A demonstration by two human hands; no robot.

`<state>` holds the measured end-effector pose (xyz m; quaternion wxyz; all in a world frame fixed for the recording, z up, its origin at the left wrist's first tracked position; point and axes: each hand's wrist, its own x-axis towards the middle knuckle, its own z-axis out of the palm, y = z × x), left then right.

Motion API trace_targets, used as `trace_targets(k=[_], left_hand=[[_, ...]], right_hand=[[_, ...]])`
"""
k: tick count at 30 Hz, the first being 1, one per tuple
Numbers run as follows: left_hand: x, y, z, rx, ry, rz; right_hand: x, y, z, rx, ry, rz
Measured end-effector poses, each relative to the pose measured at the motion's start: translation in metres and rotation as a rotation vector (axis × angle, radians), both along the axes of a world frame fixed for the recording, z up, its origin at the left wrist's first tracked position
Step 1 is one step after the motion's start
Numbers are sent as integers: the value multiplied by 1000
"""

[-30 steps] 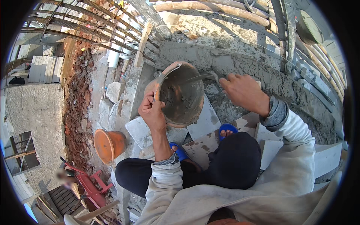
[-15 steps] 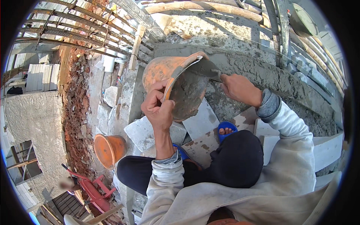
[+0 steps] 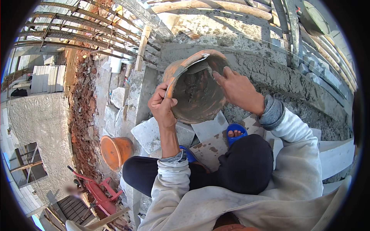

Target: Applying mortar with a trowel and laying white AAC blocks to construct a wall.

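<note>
An orange bucket (image 3: pixel 169 73) is tilted in front of me, its mouth turned toward me and its inside smeared with wet grey mortar (image 3: pixel 194 92). My left hand (image 3: pixel 162 106) grips the rim at its left side, thumb toward the inside. At the opposite side of the mouth, my right hand (image 3: pixel 241 90) is closed on a trowel, whose grey blade (image 3: pixel 200 67) lies inside the bucket near the upper wall. The fingers partly cover the trowel's handle. Beyond the bucket runs a long band of wet mortar (image 3: pixel 277 69) on a low wall.
Pale blocks (image 3: pixel 162 134) lie below the bucket by my blue sandals (image 3: pixel 236 133). A second orange bucket (image 3: pixel 115 152) stands at left, above a red wheelbarrow (image 3: pixel 102 196) with a blurred person beside it. Rebar (image 3: pixel 77 36) juts in at upper left; a basin (image 3: pixel 314 17) is at upper right.
The bucket has turned so that its mouth faces me more. My right hand has moved left, bringing the trowel further into the bucket; my left hand keeps the rim.
</note>
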<state>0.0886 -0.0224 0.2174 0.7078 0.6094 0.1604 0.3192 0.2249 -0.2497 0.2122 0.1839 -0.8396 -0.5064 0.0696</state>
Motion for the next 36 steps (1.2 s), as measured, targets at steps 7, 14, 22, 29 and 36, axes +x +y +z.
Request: trace_targets(k=[7,14,22,29,36], left_hand=[[-2,12,6,-19,-8,-29],[3,3,7,153,-15,-6],[7,-16,17,291,90,13],[21,-33,33,569,64,-141],[9,-25,41,341,11,-156]], right_hand=[[-5,-4,2,-55,-87,68],[-18,-16,-13,-82,-16,88],[-23,-7,-14,-102,23,53],[-26,6,-27,-240,-55,-81],[12,-7,-12,-48,1094,323]])
